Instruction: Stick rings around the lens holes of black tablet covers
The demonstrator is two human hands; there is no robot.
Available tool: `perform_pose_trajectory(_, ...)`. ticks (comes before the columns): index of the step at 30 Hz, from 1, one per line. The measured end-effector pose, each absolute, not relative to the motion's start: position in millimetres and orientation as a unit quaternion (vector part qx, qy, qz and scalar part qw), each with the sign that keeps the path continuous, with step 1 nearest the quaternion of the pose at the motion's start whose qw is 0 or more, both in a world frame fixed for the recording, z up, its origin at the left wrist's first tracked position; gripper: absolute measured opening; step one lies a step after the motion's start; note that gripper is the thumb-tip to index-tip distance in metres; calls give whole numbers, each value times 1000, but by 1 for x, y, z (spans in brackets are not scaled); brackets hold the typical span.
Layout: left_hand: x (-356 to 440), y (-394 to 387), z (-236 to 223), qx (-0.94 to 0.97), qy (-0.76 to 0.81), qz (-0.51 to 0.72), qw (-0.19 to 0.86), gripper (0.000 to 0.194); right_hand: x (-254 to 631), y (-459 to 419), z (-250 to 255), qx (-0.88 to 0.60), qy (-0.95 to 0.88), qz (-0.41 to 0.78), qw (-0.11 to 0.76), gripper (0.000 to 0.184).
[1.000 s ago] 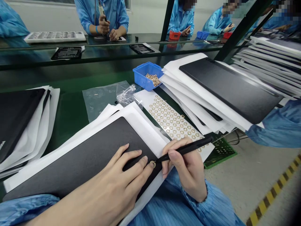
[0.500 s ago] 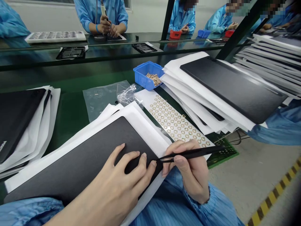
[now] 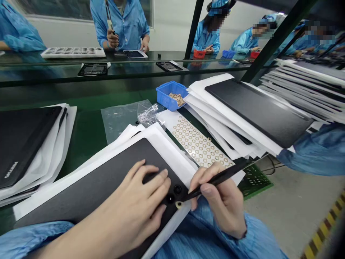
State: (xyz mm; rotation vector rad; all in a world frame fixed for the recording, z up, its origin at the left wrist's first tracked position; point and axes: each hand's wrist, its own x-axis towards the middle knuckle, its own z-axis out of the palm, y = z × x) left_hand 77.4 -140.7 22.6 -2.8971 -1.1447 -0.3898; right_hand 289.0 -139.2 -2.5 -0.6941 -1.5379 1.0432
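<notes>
A black tablet back cover (image 3: pixel 107 172) lies on white paper sheets in front of me. My left hand (image 3: pixel 142 201) rests on it, fingers apart, holding nothing. Two dark round camera openings (image 3: pixel 174 193) show at the cover's right corner, just beyond my fingertips. My right hand (image 3: pixel 221 201) grips black tweezers (image 3: pixel 229 174). Their tips meet a small pale ring (image 3: pixel 178 204) at the cover's edge below the openings; whether they pinch it, I cannot tell. Behind my right hand lies a white sheet (image 3: pixel 168 117) bearing rows of similar rings.
A blue bin (image 3: pixel 170 102) of loose rings stands behind the ring sheet, beside clear plastic bags (image 3: pixel 121 117). Stacks of covers between papers stand left (image 3: pixel 27 136) and right (image 3: pixel 256 108). Across the bench, co-workers in blue (image 3: pixel 122 28) sit behind a dark green frame post (image 3: pixel 194 28).
My left fingers have drawn back from the cover's corner, uncovering the camera openings. The tweezer tips have shifted down towards the edge, where the ring now shows. The view has tilted up slightly.
</notes>
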Motion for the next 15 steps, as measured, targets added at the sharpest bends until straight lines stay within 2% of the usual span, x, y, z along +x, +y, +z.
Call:
perform_pose_trajectory(4,57,-118,14,-858,-494,-138,32,55,302,-101,47,-339,-732,297,512,10)
perform_pose_trajectory(6,49,-109,13,-846,-521,-117,-6,63,301,-60,70,-368,-746,220,509,13)
perform_pose_trajectory(8,45,-105,14,-852,-512,-95,-54,63,292,-9,82,-359,-740,171,543,14)
perform_pose_trajectory(11,45,-110,20,-865,-485,-95,-89,58,269,67,76,-411,-707,130,561,9)
perform_pose_trajectory(13,45,-114,25,-872,-466,-107,-108,55,256,103,60,-465,-712,115,513,4)
perform_pose_trajectory(15,39,-114,31,-877,-447,-111,-138,54,250,125,43,-483,-716,113,492,9)
